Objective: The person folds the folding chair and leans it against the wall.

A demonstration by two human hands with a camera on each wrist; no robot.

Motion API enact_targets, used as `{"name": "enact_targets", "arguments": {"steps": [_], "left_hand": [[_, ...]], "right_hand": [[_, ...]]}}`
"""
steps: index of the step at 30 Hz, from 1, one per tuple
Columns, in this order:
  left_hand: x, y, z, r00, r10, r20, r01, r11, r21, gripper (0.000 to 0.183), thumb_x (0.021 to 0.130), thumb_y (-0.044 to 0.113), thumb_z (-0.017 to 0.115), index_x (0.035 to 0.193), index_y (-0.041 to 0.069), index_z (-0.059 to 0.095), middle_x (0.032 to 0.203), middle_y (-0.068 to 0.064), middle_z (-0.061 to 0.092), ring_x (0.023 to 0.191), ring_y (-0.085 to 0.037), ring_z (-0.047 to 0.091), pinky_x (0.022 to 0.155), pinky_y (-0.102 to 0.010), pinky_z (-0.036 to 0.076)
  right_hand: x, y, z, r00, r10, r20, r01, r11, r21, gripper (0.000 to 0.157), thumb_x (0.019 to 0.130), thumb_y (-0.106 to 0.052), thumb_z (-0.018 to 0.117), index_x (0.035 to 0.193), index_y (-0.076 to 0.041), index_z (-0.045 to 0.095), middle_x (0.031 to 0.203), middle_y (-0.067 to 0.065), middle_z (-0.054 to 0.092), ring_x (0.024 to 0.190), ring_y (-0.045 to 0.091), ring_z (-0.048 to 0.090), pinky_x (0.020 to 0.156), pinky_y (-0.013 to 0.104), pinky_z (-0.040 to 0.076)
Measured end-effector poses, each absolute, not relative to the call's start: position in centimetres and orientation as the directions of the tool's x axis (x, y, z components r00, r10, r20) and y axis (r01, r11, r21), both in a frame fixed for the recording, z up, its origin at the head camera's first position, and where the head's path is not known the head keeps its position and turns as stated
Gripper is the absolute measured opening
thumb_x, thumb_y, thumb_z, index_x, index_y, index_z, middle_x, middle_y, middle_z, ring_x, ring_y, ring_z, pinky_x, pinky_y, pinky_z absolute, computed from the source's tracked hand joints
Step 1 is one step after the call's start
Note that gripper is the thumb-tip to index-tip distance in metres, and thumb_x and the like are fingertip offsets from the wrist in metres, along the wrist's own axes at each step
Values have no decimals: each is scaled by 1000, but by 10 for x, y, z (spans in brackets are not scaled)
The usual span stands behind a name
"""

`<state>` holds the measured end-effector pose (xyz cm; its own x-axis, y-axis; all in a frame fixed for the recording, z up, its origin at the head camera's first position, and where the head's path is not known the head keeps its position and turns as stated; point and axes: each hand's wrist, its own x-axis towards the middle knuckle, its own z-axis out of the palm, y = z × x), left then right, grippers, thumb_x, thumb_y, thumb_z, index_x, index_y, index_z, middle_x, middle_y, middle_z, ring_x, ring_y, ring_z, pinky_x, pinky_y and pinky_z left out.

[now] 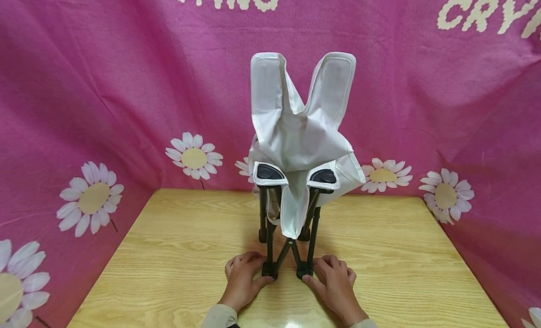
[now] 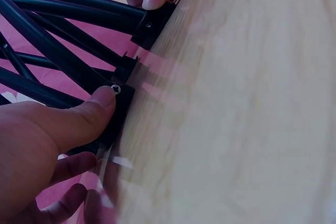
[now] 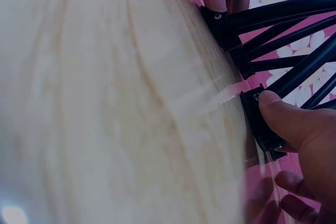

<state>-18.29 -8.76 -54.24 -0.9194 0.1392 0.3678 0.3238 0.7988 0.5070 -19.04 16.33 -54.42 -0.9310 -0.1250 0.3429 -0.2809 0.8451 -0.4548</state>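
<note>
The folding chair of white fabric on black tubular legs (image 1: pixel 296 140) stands upright before you near the middle of the pale yellow, wood-grained tabletop (image 1: pixel 401 248), its legs drawn close together and its two fabric flaps pointing up. Your left hand (image 1: pixel 245 282) has its thumb and fingers clamped on the near left black foot (image 1: pixel 269 270); your right hand (image 1: pixel 336 285) pinches the near right black foot (image 1: pixel 304 270) the same way. Both feet rest on the wood, just beside each other with a gap between.

Around them you have a smooth, glossy surface, which throws back a bright spot of light near you. Wood stretches broadly to your left and right, out to side edges that slant outward toward you; both lie well apart from your hands. Behind the chair the strip of wood is shorter, ending at a straight rear edge. There the magenta fabric backdrop (image 1: pixel 203 83), printed with white daisies (image 1: pixel 382 175) and cream lettering (image 1: pixel 486 13), rises and also flanks both sides.
</note>
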Motion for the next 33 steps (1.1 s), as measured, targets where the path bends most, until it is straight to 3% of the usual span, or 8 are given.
{"name": "enact_targets", "arguments": {"steps": [33], "left_hand": [[-189, -87, -543, -938, 121, 326, 280, 818, 503, 43, 69, 47, 70, 107, 28, 66, 109, 5, 56, 101, -22, 42, 88, -50, 15]], "right_hand": [[-193, 161, -543, -958, -107, 268, -225, 859, -461, 41, 73, -55, 64, 105, -30, 62, 104, 0, 50, 96, 28, 41, 80, 49, 20]]}}
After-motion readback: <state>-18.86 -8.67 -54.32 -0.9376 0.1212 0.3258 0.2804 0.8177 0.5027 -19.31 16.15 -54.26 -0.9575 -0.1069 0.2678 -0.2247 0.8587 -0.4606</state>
